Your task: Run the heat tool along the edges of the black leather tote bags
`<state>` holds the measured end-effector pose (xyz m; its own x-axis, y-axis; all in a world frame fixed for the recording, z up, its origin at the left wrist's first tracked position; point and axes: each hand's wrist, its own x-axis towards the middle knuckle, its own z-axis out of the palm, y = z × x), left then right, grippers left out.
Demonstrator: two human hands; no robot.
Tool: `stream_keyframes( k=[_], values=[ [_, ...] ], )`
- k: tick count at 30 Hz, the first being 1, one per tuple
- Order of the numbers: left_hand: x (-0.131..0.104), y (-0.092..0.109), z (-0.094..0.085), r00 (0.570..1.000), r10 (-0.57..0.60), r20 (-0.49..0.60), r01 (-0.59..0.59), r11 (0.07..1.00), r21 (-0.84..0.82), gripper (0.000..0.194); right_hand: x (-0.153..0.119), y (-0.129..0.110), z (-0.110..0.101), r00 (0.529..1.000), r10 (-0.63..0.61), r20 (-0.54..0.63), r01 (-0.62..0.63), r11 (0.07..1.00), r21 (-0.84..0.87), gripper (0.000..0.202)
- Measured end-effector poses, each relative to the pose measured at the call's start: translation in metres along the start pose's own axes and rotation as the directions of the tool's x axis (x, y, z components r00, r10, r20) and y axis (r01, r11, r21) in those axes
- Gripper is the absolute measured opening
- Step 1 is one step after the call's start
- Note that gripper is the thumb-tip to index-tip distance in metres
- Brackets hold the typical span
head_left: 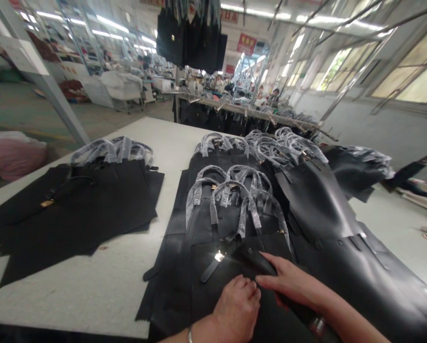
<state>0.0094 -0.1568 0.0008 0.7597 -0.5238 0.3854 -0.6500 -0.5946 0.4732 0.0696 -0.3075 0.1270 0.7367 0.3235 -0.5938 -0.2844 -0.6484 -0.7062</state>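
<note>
My left hand is closed on the front of a black leather bag panel at the bottom centre; what its fingers pinch is hidden. Just right of it, my right hand is wrapped round a dark, long object, its thumb toward the left hand. The object's shape is hard to make out against the black leather. Above the hands, a strap with a shiny metal clasp lies on the panel. Handles wrapped in clear plastic arch up behind it.
Black panels with wrapped handles form a pile on the left of the pale table. More black pieces overlap on the right. Behind the table stands a rack of hanging pieces, with others hanging above. A metal post rises at left.
</note>
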Motion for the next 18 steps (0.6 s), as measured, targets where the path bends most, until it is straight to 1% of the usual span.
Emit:
stream_keyframes(
  k=[4,6,8,12,15,18],
  values=[
    [-0.001,-0.002,0.001,1.000,0.021,0.023,-0.021,1.000,-0.017,0.023,0.001,-0.005,0.002,0.999,0.035,0.012,-0.035,0.998,-0.045,0.052],
    [-0.002,-0.004,0.004,0.997,0.054,0.056,-0.054,0.999,-0.001,0.029,0.006,-0.010,0.007,1.000,0.004,0.004,-0.004,0.997,-0.075,0.055],
    [-0.005,-0.006,0.007,0.991,0.101,0.091,-0.104,0.994,0.029,0.035,0.010,-0.015,0.011,0.999,-0.031,0.020,0.033,0.995,-0.096,0.058],
    [-0.010,-0.008,0.007,0.980,0.152,0.128,-0.162,0.984,0.069,0.040,0.008,-0.019,0.015,0.991,-0.044,0.127,0.058,0.992,-0.109,0.058],
    [-0.011,-0.008,0.002,0.967,0.176,0.184,-0.190,0.980,0.060,0.033,0.002,-0.018,0.013,0.979,-0.042,0.201,0.071,0.988,-0.135,0.058],
    [-0.009,-0.006,-0.001,0.963,0.145,0.228,-0.165,0.984,0.069,0.031,0.005,-0.023,0.016,0.971,-0.051,0.233,0.092,0.982,-0.167,0.055]
  ],
)
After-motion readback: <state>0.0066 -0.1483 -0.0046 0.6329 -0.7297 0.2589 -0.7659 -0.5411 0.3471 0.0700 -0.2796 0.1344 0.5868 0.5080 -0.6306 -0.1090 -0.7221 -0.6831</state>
